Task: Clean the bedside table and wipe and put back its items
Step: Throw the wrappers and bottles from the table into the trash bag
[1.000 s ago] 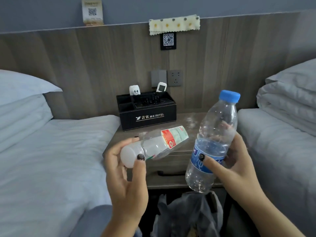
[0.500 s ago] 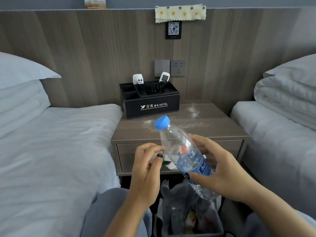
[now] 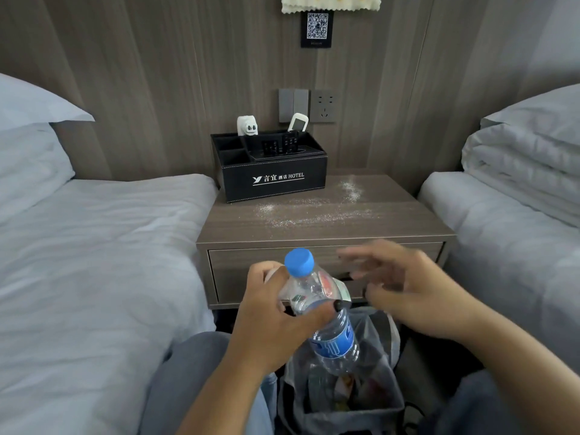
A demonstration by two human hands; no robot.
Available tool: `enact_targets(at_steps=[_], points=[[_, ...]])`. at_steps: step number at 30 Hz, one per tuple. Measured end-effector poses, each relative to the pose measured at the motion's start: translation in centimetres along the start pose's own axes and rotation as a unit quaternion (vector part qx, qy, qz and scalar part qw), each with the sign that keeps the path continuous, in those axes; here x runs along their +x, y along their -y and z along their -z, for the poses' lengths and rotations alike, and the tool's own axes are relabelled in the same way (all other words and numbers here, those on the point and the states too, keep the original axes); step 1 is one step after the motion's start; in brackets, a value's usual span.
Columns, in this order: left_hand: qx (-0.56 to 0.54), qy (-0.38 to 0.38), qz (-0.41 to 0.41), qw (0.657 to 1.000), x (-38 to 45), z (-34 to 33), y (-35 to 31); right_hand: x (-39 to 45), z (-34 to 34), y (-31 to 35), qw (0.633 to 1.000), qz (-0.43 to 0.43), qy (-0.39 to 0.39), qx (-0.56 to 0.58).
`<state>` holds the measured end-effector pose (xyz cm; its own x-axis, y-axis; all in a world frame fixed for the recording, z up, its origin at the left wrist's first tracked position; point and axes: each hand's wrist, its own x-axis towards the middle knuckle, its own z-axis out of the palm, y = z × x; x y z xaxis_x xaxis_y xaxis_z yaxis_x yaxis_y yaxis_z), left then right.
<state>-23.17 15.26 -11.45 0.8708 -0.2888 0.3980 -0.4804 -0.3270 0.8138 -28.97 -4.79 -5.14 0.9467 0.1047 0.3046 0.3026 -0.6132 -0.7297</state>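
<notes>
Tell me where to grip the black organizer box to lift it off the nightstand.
Take the box by its two short end walls, hands coming from left and right. It sits upright and square; the open top holds remotes, and the left end hugs the bed.

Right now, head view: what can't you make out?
- Second bottle: mostly hidden behind the left hand and the blue-capped bottle; which hand grips it is unclear.
- Right hand: fingers motion-blurred.
- Bin bag contents: dark, indistinct.
- Remotes in the black box: buttons too small.
- QR sign: too small to read.
</notes>
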Motion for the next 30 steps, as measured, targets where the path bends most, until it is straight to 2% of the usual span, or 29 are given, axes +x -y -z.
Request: enact_targets(at_steps=[3,7,10,12,14,18,20,24,30], points=[[0.087,0.024,-0.003,0.996,0.0,-0.5,0.1,0.7,0.4,2.1,0.999,0.005,-0.030,0.016],[0.120,0.053,-0.012,0.991,-0.1,-1.3,0.1,1.7,-1.7,3.5,0.993,0.020,0.023,-0.116],[0.116,0.091,-0.003,0.989,-0.2,-1.4,0.5,2.3,-2.0,2.4,0.983,0.032,0.026,-0.179],[0.096,0.113,0.035,0.988,0.0,-1.3,1.1,2.2,-0.8,1.0,0.984,0.000,0.019,-0.180],[0.095,0.102,0.073,0.988,0.3,-1.0,1.9,2.0,0.8,-0.8,0.982,-0.032,-0.009,-0.183],[0.175,0.060,0.067,0.980,0.9,-0.9,3.0,1.3,1.2,-6.3,0.965,-0.113,-0.020,-0.235],[0.200,0.082,0.071,0.974,1.0,-1.3,3.0,1.0,-1.1,-9.2,0.957,-0.151,0.015,-0.245],[0.228,0.108,0.087,0.964,1.6,-2.2,3.5,0.8,-7.7,-13.6,0.933,-0.196,0.135,-0.270],[0.226,0.106,0.096,0.963,2.2,-2.4,4.5,-1.4,-14.1,-17.7,0.928,-0.265,0.201,-0.168]])
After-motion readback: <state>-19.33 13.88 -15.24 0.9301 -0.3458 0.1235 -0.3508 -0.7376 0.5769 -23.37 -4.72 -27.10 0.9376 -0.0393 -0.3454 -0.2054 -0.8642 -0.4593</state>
